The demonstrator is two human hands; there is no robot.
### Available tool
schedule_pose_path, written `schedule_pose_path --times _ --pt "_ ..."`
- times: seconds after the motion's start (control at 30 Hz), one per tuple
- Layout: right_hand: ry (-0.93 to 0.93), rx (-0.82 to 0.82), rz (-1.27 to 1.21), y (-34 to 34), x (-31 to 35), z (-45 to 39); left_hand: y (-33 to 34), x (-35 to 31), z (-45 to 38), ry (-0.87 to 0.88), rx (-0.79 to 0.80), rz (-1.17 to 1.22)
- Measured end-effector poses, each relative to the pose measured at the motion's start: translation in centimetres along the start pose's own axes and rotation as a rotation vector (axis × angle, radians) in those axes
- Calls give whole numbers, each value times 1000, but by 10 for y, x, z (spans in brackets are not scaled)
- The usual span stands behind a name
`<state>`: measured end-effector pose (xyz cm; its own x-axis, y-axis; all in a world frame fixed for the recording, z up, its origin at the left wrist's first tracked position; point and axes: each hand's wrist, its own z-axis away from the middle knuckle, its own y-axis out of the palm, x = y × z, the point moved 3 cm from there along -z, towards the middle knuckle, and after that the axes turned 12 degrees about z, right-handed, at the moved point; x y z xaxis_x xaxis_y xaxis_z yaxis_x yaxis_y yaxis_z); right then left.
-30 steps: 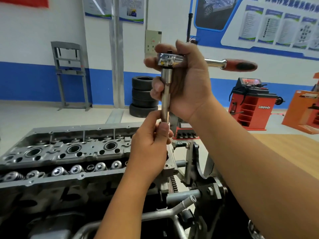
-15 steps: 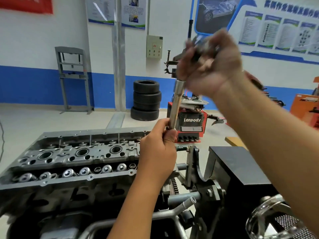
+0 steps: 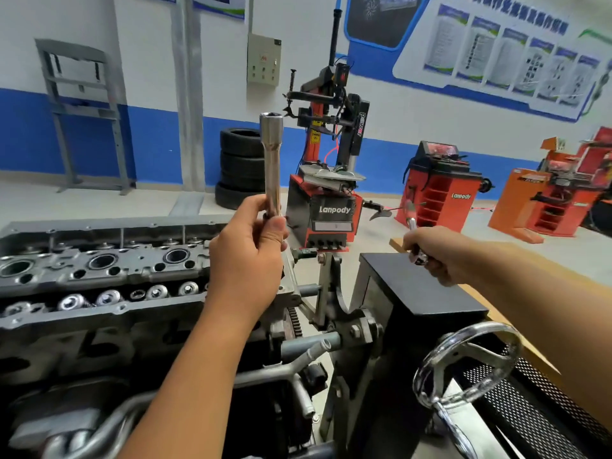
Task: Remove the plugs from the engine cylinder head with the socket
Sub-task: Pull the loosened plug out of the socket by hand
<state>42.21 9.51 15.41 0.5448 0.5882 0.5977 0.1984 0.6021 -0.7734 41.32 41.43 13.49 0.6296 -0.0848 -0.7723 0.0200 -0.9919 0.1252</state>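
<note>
Since a moment ago we've split the tool: our left hand (image 3: 246,256) grips the socket (image 3: 272,164) upright at 12 o'clock, above the cylinder head (image 3: 99,270); our right hand (image 3: 437,253) clenches the ratchet (image 3: 414,236) at 3 o'clock. Next, keep that socket vertical over a plug well.

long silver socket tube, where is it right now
In the head view the long silver socket tube stands upright left of centre, gripped at its lower end by the left hand, above the right end of the grey engine cylinder head.

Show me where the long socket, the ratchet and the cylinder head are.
long silver metal socket (image 3: 272,167), head view, mid shaft
chrome ratchet with red handle (image 3: 418,256), head view, its head below the fist
grey metal cylinder head (image 3: 99,276), head view, top face
</note>
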Motion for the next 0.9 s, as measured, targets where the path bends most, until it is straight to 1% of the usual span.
schedule_pose_path --times 0.07,0.17,0.23,0.33,0.5,0.63,0.7,0.73,0.77,0.8,0.83,0.9 --pt "18 7 122 -2 -22 -11 0 1 -1 0 -2 -1" --pt "-69 -63 351 3 -44 -23 0 3 -4 -4 -2 12" --pt "-112 -89 409 12 -50 -27 0 3 -5 -9 -5 24" --pt "-142 -80 439 18 -47 -31 1 3 -7 -17 -7 40" --pt "-196 -35 749 10 -33 -28 2 0 -6 -44 -15 58" --pt "-174 -21 826 4 -31 -28 0 0 -5 -65 -26 94" --pt "-173 -59 888 0 -28 -17 -1 -1 -3 -72 -27 101" --pt "-192 -115 911 -3 -23 -8 0 -2 -3 -81 -20 100" --pt "-237 -193 903 -5 -16 3 0 -4 -3 -95 -11 105" --pt "-310 -274 824 -6 -4 16 0 -6 -4 -110 -5 106" --pt "-404 -332 656 -4 12 32 -1 -8 -5 -120 4 93" --pt "-624 -352 178 7 51 71 -5 -10 -6 -126 32 55"
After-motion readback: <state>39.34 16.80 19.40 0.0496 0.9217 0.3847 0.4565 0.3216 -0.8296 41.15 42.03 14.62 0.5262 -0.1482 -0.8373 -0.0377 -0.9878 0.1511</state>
